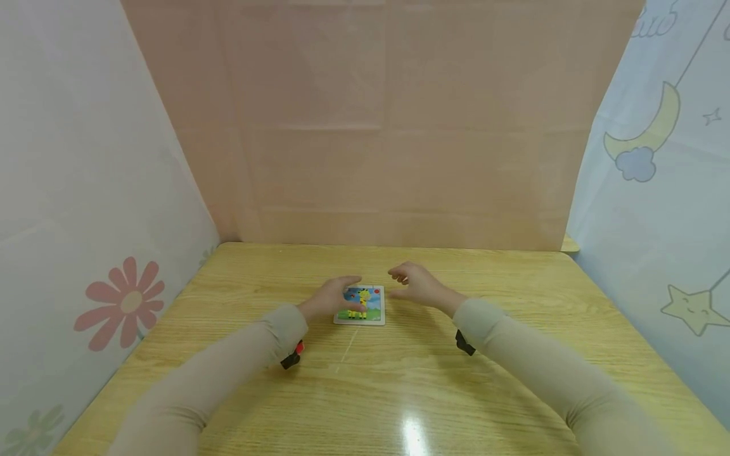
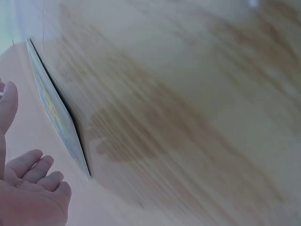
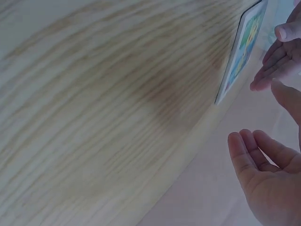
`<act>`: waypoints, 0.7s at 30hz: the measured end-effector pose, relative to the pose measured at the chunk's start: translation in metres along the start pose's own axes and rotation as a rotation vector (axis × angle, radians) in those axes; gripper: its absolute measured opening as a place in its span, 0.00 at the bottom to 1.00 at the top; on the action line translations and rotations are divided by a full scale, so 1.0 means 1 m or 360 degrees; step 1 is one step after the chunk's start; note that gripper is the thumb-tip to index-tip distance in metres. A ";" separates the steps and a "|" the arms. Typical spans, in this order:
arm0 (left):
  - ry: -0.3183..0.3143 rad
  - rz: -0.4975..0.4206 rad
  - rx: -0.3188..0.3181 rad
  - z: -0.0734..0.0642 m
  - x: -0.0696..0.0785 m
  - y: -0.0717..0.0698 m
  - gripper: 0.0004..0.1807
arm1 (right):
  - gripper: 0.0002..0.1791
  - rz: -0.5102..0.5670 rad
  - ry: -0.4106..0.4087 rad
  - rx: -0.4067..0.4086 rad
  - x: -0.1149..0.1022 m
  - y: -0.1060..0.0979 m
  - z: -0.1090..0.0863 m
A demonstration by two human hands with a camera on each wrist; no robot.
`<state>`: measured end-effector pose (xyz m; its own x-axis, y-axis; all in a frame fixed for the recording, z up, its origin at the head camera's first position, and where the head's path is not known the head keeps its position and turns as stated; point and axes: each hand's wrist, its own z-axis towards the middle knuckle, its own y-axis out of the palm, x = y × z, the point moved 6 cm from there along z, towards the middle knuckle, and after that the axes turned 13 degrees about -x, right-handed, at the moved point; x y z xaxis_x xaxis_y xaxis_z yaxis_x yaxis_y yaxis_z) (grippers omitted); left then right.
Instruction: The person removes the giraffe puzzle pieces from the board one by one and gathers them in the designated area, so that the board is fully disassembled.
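A small square picture puzzle board (image 1: 373, 310) with a yellow giraffe, blue sky and green grass lies flat near the middle of the table. My left hand (image 1: 329, 296) hovers over its left side, fingers loosely bent and thumb apart, covering part of the picture. Just right of the board is my right hand (image 1: 419, 284), its fingers relaxed and slightly curved, holding nothing. In the left wrist view the board (image 2: 59, 113) appears nearly edge-on beside the left hand (image 2: 35, 193). The right wrist view shows the right hand (image 3: 265, 165) apart from the board (image 3: 244, 47).
The wooden table (image 1: 353, 392) reaches back to a plain pinkish-tan sheet (image 1: 388, 126). A white wall with flowers (image 1: 131, 301) borders the left, and one with a moon and star (image 1: 692, 310) borders the right. Dark wrist devices (image 1: 464, 342) hang under both sleeves.
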<state>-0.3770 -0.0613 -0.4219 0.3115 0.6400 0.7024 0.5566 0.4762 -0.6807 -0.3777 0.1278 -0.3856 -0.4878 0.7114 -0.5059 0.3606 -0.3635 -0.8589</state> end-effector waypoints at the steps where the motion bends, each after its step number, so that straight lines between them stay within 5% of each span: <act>1: -0.0006 -0.0011 0.0001 0.001 -0.001 0.001 0.48 | 0.29 0.0017 0.0007 -0.0010 0.000 0.002 0.003; 21: -0.0020 -0.0004 -0.0001 0.006 0.012 0.015 0.42 | 0.15 0.0179 0.0289 -0.0054 0.006 0.020 0.028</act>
<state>-0.3697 -0.0434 -0.4248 0.3005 0.6464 0.7014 0.5578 0.4774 -0.6789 -0.3960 0.1084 -0.4078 -0.2930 0.7653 -0.5732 0.4329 -0.4283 -0.7932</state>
